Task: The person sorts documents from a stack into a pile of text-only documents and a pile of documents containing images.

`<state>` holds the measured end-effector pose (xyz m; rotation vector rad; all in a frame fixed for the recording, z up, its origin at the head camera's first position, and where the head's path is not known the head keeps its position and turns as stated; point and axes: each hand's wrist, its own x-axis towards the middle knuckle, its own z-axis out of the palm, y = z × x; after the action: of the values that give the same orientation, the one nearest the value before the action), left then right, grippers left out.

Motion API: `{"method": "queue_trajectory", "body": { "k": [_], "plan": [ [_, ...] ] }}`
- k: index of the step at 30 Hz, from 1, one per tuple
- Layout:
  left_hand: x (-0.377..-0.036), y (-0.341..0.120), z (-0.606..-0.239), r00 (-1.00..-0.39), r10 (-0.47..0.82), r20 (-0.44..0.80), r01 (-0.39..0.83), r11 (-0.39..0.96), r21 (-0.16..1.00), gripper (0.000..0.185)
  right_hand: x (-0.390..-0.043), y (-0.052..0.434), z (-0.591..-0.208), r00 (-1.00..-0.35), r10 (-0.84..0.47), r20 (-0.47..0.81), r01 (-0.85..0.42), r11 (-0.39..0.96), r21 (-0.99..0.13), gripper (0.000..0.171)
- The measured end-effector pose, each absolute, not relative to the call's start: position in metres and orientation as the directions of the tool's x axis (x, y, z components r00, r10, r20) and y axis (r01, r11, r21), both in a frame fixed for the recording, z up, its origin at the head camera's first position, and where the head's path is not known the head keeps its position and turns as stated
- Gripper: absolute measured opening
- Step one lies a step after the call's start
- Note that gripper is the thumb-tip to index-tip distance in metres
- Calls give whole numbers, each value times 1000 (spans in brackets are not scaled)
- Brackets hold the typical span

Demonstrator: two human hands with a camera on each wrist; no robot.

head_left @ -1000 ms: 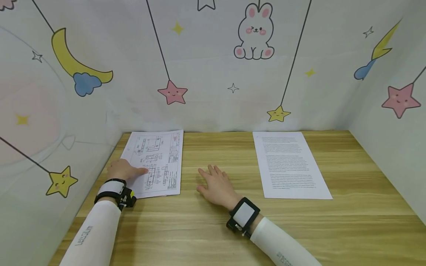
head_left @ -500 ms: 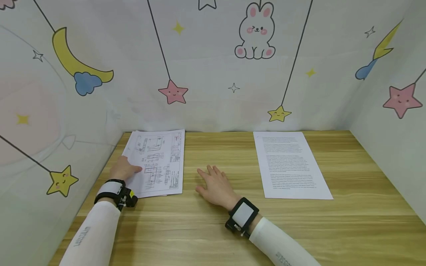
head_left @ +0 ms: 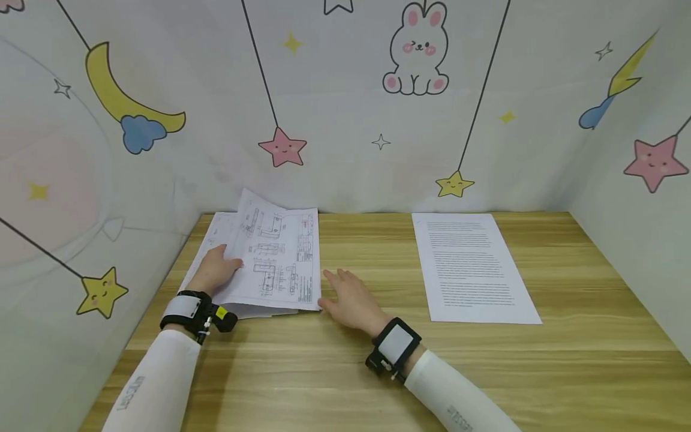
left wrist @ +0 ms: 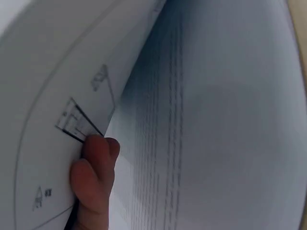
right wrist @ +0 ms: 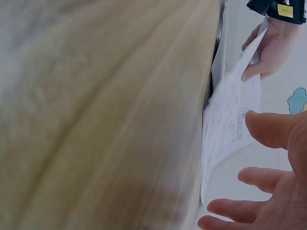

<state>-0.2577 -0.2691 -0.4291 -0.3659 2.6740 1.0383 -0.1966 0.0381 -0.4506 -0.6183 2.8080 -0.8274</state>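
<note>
My left hand point(head_left: 213, 271) pinches the left edge of a sheet with technical drawings point(head_left: 283, 264) between thumb and fingers. That edge is raised and the sheet bows, its far left corner curling up. Beneath it shows a stack of papers point(head_left: 222, 225). In the left wrist view a printed page point(left wrist: 220, 124) with lines of text lies below the lifted sheet. My right hand point(head_left: 353, 300) has its fingers spread low over the table, fingertips right beside the sheet's right edge. In the right wrist view nothing is between its thumb point(right wrist: 271, 128) and fingers.
On the right of the wooden table point(head_left: 324, 372) lies a single page of printed text point(head_left: 469, 264). A white cloth backdrop point(head_left: 345, 108) with cartoon drawings rises behind the table and along both sides.
My left hand has taken hold of the drawing sheet's edge, lifted it and moved right with it. The sheet has slid right over the stack, up to my nearly unmoved right hand.
</note>
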Motion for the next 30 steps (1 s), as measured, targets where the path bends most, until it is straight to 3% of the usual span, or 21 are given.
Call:
{"method": "queue_trajectory", "body": {
  "k": [12,22,30],
  "plan": [
    [-250,-253,-424,-943,-100,-316,-318,541,779,70,-214,44,-448,-951,-304,-52,-137,566,-813,73],
    [-243,-231,-418,-968,-46,-248,-238,491,838,57,-229,50,-450,-950,-208,-234,171,280,-945,85],
    [-237,-211,-418,-982,27,-189,-153,479,864,53,-233,51,-451,-961,-184,-207,193,92,-977,52]
  ]
}}
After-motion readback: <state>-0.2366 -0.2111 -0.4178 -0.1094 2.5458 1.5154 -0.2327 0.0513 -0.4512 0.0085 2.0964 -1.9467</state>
